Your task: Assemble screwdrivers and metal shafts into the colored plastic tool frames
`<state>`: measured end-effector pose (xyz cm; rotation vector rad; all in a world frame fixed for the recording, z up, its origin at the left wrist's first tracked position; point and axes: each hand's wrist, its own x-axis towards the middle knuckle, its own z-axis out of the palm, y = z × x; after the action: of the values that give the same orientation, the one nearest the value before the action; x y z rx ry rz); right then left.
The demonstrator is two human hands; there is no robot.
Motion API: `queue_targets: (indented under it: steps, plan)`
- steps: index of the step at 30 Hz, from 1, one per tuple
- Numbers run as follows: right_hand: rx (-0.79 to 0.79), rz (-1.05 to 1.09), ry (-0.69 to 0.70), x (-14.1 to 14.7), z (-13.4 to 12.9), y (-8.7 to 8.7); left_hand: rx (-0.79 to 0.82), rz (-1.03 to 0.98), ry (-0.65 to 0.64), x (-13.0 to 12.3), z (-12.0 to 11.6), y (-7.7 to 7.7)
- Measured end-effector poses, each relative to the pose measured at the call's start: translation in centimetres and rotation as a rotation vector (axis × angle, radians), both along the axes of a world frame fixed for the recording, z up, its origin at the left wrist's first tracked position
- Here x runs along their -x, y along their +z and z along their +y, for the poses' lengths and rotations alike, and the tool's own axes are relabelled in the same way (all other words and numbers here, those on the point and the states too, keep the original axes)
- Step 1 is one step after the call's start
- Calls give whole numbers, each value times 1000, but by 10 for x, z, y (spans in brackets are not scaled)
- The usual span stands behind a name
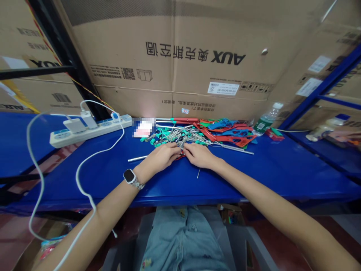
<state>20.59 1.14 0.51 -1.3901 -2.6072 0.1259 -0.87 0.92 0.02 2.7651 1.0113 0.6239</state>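
Close together at the near edge of a heap, my left hand (162,156) and my right hand (199,155) are both closed, fingertips almost meeting. Between them is a small silvery metal part (182,143), with a bit of red showing below; its exact kind is too small to make out. Just beyond lies the heap of metal pieces with green ends (175,133). To its right, red and blue plastic gun-shaped handles (231,131) are piled up. A metal rod (137,159) lies by my left hand, and a thin metal pin (198,173) lies below my right.
A white power strip (90,131) with chargers stands at the left, its white cable (81,177) looping over my left forearm. A plastic bottle (267,119) stands behind the handles. A large cardboard box (180,82) walls off the back of the blue table (254,177).
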Motion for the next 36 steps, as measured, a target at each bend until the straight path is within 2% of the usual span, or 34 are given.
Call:
queue_targets:
  steps: [8, 15, 24, 36]
  plan:
    - [7, -18, 11, -3, -1, -1, 90, -93, 32, -1, -1, -2]
    - [-7, -36, -12, 1, -3, 0, 53, -39, 46, -3, -2, 0]
    - [13, -22, -6, -2, -1, -1, 134, -96, 82, -2, 1, -2]
    - [23, -10, -6, -1, -1, 0, 87, -46, 91, -6, -2, -2]
